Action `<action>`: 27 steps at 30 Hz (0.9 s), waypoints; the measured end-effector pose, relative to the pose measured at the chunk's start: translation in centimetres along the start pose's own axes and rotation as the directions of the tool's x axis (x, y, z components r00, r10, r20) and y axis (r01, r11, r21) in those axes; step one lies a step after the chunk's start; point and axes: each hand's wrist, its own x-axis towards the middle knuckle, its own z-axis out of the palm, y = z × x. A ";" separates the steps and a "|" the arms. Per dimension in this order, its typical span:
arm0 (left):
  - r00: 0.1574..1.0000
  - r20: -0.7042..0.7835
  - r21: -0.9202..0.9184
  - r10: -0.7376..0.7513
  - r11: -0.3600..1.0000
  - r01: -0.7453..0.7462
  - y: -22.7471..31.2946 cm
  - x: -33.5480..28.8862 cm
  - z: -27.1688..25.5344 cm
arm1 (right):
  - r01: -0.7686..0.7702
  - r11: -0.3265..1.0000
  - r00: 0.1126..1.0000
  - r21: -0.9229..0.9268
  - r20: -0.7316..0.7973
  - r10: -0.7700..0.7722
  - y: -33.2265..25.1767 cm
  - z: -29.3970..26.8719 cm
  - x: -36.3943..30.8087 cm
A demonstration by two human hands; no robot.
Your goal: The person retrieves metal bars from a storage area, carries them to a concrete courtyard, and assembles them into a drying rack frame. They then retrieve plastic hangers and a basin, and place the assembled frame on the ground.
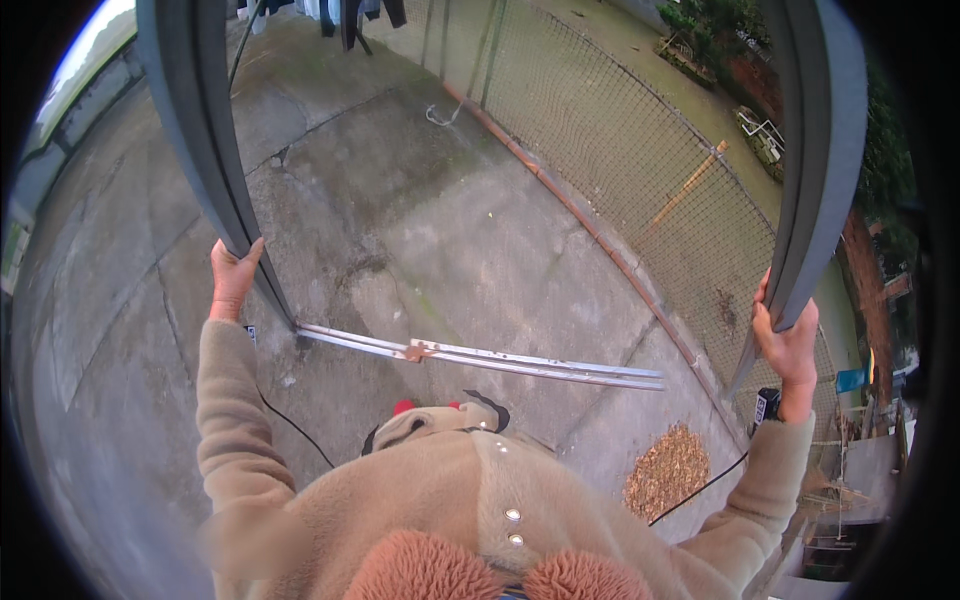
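At the top, grey posts (196, 125) gripped by left hand (234, 279) and right hand (789, 345) are cut off.

I stood on cracked grey concrete (460, 230), a wall (88, 100) to my left, a mesh fence (610, 125) to my right, trees (712, 28) beyond.

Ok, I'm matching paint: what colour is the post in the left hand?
The post is dark grey; see the head view.
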 end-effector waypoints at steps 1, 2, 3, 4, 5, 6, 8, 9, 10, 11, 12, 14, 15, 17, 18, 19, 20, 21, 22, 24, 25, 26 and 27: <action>1.000 0.002 -0.003 0.007 1.000 -0.007 0.1 0.0 -0.1 | -0.019 0.998 1.000 0.055 0.025 0.018 0.2 0.0 0.1; 1.000 -0.013 0.029 0.015 0.999 -0.014 0.2 0.0 -0.1 | -0.008 1.000 1.000 0.019 -0.005 0.008 0.4 0.1 0.3; 0.995 -0.002 0.064 -0.097 0.993 0.097 0.2 -0.1 -0.2 | -0.002 1.000 1.000 0.010 -0.006 0.002 0.7 0.2 0.3; 0.998 0.041 0.002 -0.049 0.999 0.049 0.3 -0.2 -0.1 | -0.009 1.000 1.000 0.029 -0.011 0.009 1.0 0.4 0.4; 0.998 0.044 0.000 -0.049 0.999 0.050 0.2 -0.3 -0.1 | -0.007 1.000 1.000 0.003 0.010 0.007 1.2 0.5 0.3; 0.995 0.062 0.050 -0.079 0.996 0.076 0.2 -0.4 -0.1 | 0.034 0.999 0.999 -0.018 0.009 -0.034 1.4 0.7 0.3; 0.998 0.041 0.010 -0.038 0.999 0.037 0.2 -0.6 0.1 | 0.017 0.999 1.000 0.033 0.002 -0.017 1.8 1.0 0.1; 0.999 0.042 0.018 -0.006 1.000 0.005 0.2 -0.6 0.4 | 0.049 0.999 0.999 -0.013 -0.003 -0.049 2.0 1.2 0.0; 0.999 0.039 0.027 -0.024 0.999 0.023 0.2 -0.7 0.6 | 0.060 0.998 0.998 -0.023 -0.006 -0.060 2.1 1.4 -0.1; 0.999 0.040 0.038 -0.015 0.999 0.014 0.1 -0.7 0.9 | 0.050 0.999 0.999 0.005 -0.016 -0.050 2.2 1.7 -0.2; 1.000 0.023 0.094 -0.016 0.995 0.014 0.0 -0.8 1.1 | 0.043 0.999 0.999 -0.018 -0.013 -0.043 2.4 1.9 -0.3; 1.000 0.015 0.106 0.002 0.994 -0.003 -0.3 -1.2 1.8 | 0.007 0.998 1.000 0.064 -0.004 -0.007 2.7 2.3 -0.4; 1.000 0.007 0.172 -0.021 0.985 0.019 -0.5 -1.3 2.0 | -0.011 1.000 0.999 -0.001 -0.032 0.011 2.8 2.3 -0.5; 0.999 -0.043 0.084 0.003 0.996 0.001 -1.0 -1.8 2.4 | -0.039 0.994 0.997 -0.100 -0.065 0.033 3.4 2.2 -0.7; 0.999 -0.017 0.043 0.030 0.999 -0.029 -1.5 -2.1 2.9 | -0.013 0.996 0.999 -0.084 -0.044 0.009 3.9 2.2 -0.8; 0.998 -0.011 0.103 -0.065 0.992 0.066 -2.0 -2.4 3.1 | -0.040 0.989 0.997 -0.141 -0.065 0.031 4.5 1.7 -1.0; 0.996 0.059 0.155 -0.065 0.986 0.056 -2.7 -2.6 3.2 | -0.065 0.987 0.997 -0.144 -0.039 0.060 5.1 1.4 -1.3; 0.980 0.076 0.150 -0.182 0.974 0.169 -3.4 -2.9 3.6 | -0.112 0.984 0.993 -0.141 -0.052 0.105 5.9 1.2 -1.3; 0.991 0.079 0.133 -0.113 0.986 0.101 -4.2 -3.1 4.0 | -0.137 0.987 0.989 -0.082 -0.060 0.132 6.4 0.9 -1.5; 0.979 0.090 0.166 -0.182 0.972 0.166 -5.7 -4.0 4.6 | -0.163 0.986 0.984 -0.035 -0.083 0.160 6.5 0.7 -1.7; 0.992 0.087 0.042 -0.091 0.995 0.087 -6.5 -4.4 5.3 | -0.167 0.984 0.982 -0.057 -0.096 0.161 5.8 1.0 -1.9; 0.996 0.050 -0.030 -0.078 0.996 0.079 -7.0 -5.0 6.0 | -0.233 0.970 0.968 -0.070 -0.116 0.224 5.0 1.6 -1.5; 0.997 0.038 -0.089 -0.062 0.994 0.065 -7.5 -5.4 6.5 | -0.241 0.919 0.947 -0.312 -0.282 0.152 3.8 2.6 -1.6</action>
